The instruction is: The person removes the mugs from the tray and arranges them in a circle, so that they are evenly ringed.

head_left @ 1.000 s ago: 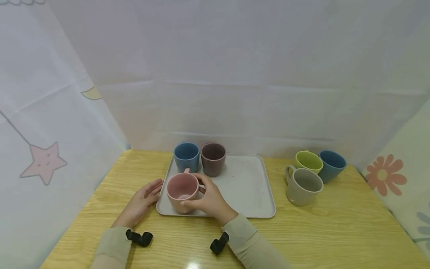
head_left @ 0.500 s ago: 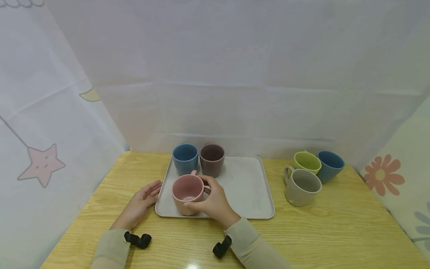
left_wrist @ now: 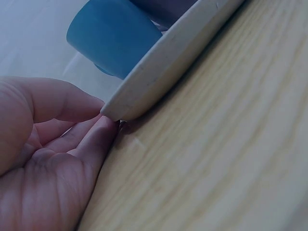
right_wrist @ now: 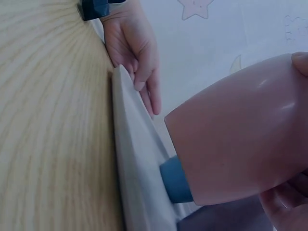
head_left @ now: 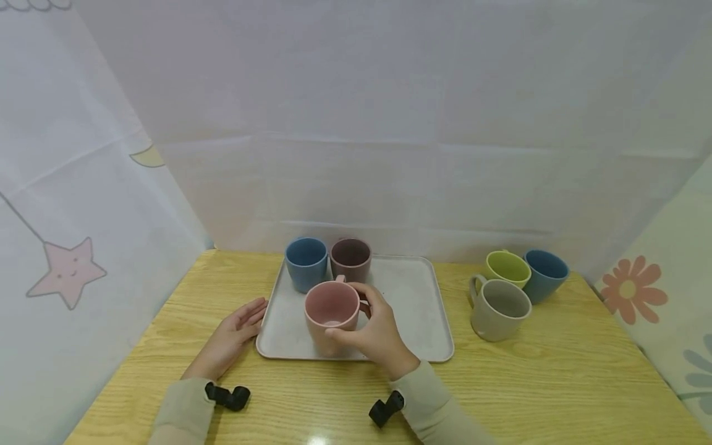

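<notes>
My right hand (head_left: 375, 330) grips a pink mug (head_left: 328, 346) from its right side, thumb on the near wall and fingers at the far side. The mug is upright over the near part of a pale tray (head_left: 408, 309). In the right wrist view, a gap shows between the base of the pink mug (right_wrist: 236, 139) and the tray (right_wrist: 134, 159). My left hand (head_left: 230, 337) lies at the tray's left edge, and its fingers (left_wrist: 98, 137) touch the rim near the corner. A blue mug (head_left: 306, 272) and a plum-coloured mug (head_left: 356, 275) stand at the tray's back left.
Right of the tray, on the wooden table (head_left: 556, 383), are a grey mug (head_left: 497, 321), a lime-green mug (head_left: 520, 278) and another blue mug (head_left: 542, 290), close together. A white cloth (head_left: 356, 123) hangs behind the table.
My right hand has carried the pink mug rightward over the tray, away from the left edge. It now overlaps the plum mug's lower part in view. My left hand has stayed at the rim.
</notes>
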The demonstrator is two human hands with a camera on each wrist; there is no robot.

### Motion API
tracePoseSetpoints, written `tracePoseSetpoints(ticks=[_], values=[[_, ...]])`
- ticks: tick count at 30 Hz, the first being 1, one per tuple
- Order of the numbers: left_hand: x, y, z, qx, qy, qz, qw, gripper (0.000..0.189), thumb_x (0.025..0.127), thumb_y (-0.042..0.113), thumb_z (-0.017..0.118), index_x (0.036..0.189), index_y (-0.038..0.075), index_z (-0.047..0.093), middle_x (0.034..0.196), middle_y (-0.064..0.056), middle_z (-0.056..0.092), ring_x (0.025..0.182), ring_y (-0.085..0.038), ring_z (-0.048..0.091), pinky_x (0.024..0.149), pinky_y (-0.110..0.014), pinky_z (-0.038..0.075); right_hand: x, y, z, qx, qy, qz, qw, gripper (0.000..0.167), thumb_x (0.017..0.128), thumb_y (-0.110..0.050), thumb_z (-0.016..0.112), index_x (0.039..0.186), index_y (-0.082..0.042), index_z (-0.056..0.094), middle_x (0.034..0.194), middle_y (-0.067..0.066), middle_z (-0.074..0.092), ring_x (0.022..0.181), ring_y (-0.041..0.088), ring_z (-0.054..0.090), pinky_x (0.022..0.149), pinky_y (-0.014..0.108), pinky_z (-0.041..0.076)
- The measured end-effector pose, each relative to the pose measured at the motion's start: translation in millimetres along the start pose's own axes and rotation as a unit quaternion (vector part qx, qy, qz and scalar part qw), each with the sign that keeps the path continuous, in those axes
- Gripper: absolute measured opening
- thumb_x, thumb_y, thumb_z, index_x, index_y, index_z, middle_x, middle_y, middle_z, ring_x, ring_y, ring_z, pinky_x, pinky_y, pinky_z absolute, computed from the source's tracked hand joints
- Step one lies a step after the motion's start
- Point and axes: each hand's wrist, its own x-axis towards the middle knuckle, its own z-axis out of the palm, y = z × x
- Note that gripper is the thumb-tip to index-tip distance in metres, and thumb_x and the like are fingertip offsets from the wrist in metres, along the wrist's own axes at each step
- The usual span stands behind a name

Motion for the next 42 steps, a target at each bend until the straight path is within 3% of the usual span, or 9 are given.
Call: tracePoseSetpoints(ticks=[8,13,22,30,42], values=[[-0.9,0.6,-0.3,0.002,-0.003,0.001,1.0,0.062,0.105,-0.005,0.041,0.16,-0.005,0.011,0.166,-0.024,0.014,0.153,-0.035,0.014,0.099,-0.008,0.04,-0.8,-8,-29,-0.043,0.032,-0.048,0.9974,0.076,0.071,-0.01,0.092,0.137,-0.006,0.056,0.133,0.01,0.058,0.119,0.03,0.057,0.1,0.046,0.052],[-0.3,0.3,0.4,0.0,-0.005,0.003,1.0,0.062,0.105,-0.005,0.04,0.16,-0.005,0.011,0.167,-0.023,0.013,0.153,-0.035,0.014,0.1,-0.009,0.04,-4.9,-16,-50,-0.06,0.061,-0.045,0.9953,0.077,0.07,-0.009,0.092,0.137,-0.005,0.056,0.132,0.009,0.06,0.118,0.028,0.057,0.099,0.043,0.052],[-1.5,0.4,0.0,0.019,-0.004,0.006,0.9998,0.062,0.107,0.0,0.042,0.161,-0.003,0.012,0.167,-0.022,0.014,0.153,-0.034,0.015,0.1,-0.007,0.038,-11.0,-24,-90,-0.066,0.111,-0.031,0.9911,0.077,0.069,0.003,0.089,0.137,0.001,0.054,0.132,0.016,0.059,0.117,0.023,0.056,0.103,0.02,0.045],[-2.2,0.4,-0.2,0.021,-0.003,0.003,0.9998,0.062,0.107,0.001,0.043,0.161,-0.002,0.012,0.167,-0.021,0.014,0.154,-0.033,0.015,0.1,-0.007,0.038,-18.8,-26,-121,-0.072,0.153,-0.037,0.9848,0.076,0.069,0.011,0.085,0.137,0.008,0.052,0.132,0.019,0.057,0.118,0.016,0.055,0.104,0.018,0.045],[-2.3,1.2,0.6,0.019,-0.004,0.007,0.9998,0.062,0.107,-0.001,0.042,0.161,-0.003,0.012,0.167,-0.022,0.013,0.153,-0.035,0.014,0.1,-0.007,0.038,-24.6,-47,-170,-0.075,0.223,-0.026,0.9715,0.074,0.073,0.015,0.076,0.142,0.006,0.051,0.129,-0.001,0.058,0.118,0.015,0.056,0.096,0.015,0.048]])
